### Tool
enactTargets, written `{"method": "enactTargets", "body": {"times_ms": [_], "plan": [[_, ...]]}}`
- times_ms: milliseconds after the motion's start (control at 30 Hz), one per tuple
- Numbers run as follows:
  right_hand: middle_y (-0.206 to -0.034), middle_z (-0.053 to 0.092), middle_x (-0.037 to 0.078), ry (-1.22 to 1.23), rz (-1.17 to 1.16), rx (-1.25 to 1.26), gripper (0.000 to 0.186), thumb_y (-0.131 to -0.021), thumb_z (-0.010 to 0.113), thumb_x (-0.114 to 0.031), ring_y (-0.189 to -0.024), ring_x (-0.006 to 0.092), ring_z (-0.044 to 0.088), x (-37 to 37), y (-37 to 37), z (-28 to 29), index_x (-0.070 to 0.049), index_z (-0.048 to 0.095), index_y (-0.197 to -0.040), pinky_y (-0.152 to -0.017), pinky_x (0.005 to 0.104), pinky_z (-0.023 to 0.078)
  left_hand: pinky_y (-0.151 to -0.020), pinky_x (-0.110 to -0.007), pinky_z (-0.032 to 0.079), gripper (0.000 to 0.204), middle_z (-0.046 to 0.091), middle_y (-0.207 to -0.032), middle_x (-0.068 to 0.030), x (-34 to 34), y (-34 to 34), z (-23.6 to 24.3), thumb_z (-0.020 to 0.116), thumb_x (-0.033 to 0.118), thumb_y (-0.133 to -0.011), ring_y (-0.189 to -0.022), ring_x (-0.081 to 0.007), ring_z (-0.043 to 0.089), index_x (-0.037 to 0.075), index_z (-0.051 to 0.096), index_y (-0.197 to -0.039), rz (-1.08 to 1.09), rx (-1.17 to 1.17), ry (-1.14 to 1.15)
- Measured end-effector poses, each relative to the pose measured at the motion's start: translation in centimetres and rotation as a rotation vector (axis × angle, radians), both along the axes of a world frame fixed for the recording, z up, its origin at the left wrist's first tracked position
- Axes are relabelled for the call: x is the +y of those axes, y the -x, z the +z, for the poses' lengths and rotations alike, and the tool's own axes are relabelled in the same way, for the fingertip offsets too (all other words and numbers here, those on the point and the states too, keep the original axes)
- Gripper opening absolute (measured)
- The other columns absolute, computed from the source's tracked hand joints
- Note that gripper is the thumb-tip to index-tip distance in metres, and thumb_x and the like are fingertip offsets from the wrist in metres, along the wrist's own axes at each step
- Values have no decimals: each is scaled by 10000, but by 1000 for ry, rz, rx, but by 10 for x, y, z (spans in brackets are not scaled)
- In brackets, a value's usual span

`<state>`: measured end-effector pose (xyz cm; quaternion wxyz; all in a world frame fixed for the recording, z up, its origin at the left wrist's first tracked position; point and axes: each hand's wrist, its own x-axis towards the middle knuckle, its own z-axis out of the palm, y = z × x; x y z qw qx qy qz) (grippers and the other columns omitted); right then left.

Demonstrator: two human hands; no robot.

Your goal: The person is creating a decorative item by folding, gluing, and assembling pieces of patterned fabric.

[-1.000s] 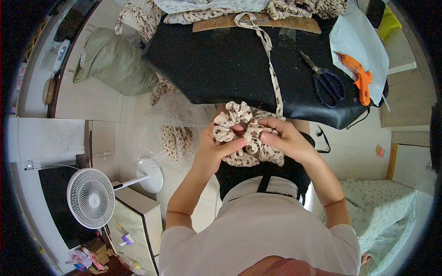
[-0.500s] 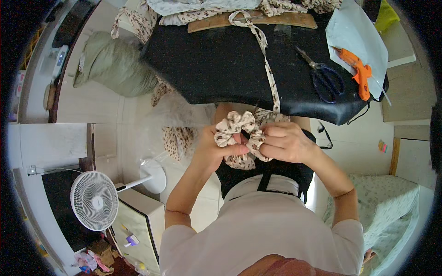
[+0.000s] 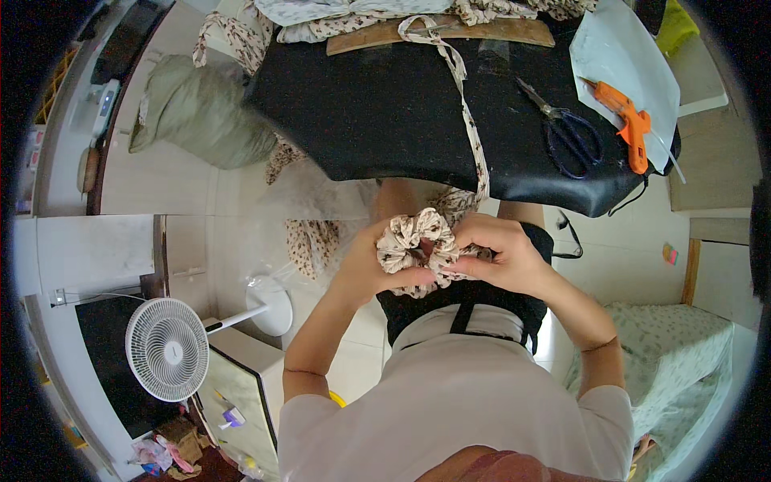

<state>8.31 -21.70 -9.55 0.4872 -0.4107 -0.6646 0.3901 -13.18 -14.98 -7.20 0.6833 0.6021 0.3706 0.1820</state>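
Observation:
A cream scrunchie (image 3: 398, 238) with a dark floral print is held above my lap, its gathered fabric forming a ring with a small dark opening. My left hand (image 3: 365, 269) wraps its left side, thumb across the lower front. On the other side my right hand (image 3: 506, 255) pinches its right edge between thumb and fingers. A long strip of matching fabric (image 3: 474, 136) runs down the black table and over its near edge, just beyond my hands. More printed fabric (image 3: 454, 201) lies behind the scrunchie, partly hidden.
On the black table (image 3: 361, 112) are dark-handled scissors (image 3: 566, 132), an orange glue gun (image 3: 630, 124) on a pale sheet (image 3: 618, 56), and a wooden strip (image 3: 498, 32). Printed fabric is heaped at the far edge. A white fan (image 3: 167, 349) stands left, near a clear plastic bag (image 3: 301, 197).
The scrunchie has turned and become a rounder, more compact ring. My right hand's fingers have shifted from a curled grip to a thumb-and-finger pinch on its right edge.

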Motion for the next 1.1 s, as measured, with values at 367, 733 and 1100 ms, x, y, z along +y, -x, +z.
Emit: {"method": "enactTargets", "body": {"times_ms": [367,733,1100], "plan": [[-914,617,48,-808,-193,-428,239,-688,610,-142,-811,202,578,-21,-5,3,-57,659,-906,-808,384,521,-780,-338,573,55,635,-961,-106,-15,13,-2,615,69,-792,-936,-268,615,19,608,-814,-316,-277,-1667],[-882,630,57,-546,-146,-209,200,-698,740,-124,-788,233,596,-11,3,12,-56,668,-871,-767,392,509,-783,-334,575,62,632,-967,-130,-16,10,-4,635,46,-772,-937,-288,611,14,598,-811,-284,-319,-1563],[-821,620,97,211,-79,-34,120,-832,658,-106,-744,247,615,-10,3,11,-13,618,-896,-647,331,478,-823,-268,461,341,625,-1026,-57,-26,-14,-5,682,71,-781,-921,-120,590,6,558,-1092,296,-215,226]]}}
